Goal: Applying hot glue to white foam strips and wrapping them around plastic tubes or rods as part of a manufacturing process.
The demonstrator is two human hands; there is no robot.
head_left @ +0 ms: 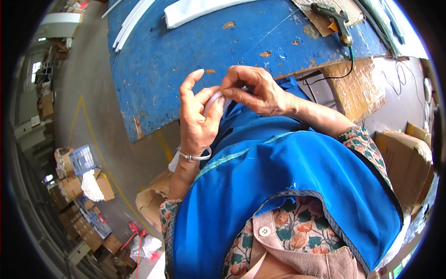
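Observation:
My left hand [197,114] and my right hand [253,90] meet in front of my chest, just off the near edge of a worn blue table [176,51]. Between them is a small white piece [214,98], mostly hidden by the fingers; its shape is unclear. The left thumb and fingers curl around it from the left. The right fingertips pinch it from the right. A silver bangle [193,157] circles my left wrist. I wear a blue apron [288,186] over a flowered shirt.
On the table lie a glue gun [335,21] with a black cord at the far right, white strips [130,23] at the far left and a white sheet [195,10]. Cardboard boxes [409,158] stand at my right. Boxes and crates [81,176] line the grey floor on the left.

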